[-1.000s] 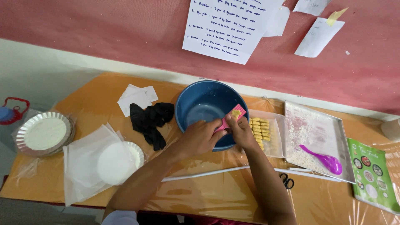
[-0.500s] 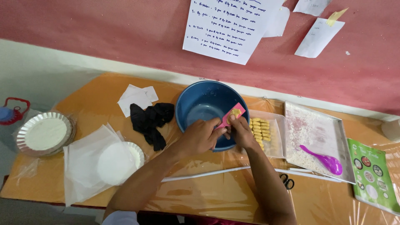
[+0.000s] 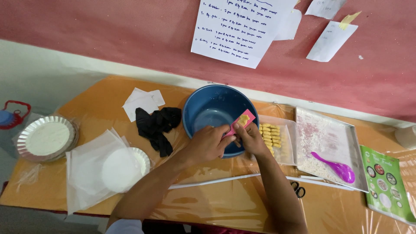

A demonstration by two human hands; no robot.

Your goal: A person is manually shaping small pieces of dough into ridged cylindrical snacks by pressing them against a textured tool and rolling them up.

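Both hands, left hand (image 3: 209, 143) and right hand (image 3: 250, 139), gripped a pink ridged board (image 3: 239, 122) bearing yellow dough, over the blue bowl (image 3: 203, 108) on the desk (image 3: 225, 203).

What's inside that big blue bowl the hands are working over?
The blue bowl looks empty: only its bare, shiny bottom shows. The left hand and right hand, holding a pink scraper with yellow dough, cover the near rim and part of the inside.
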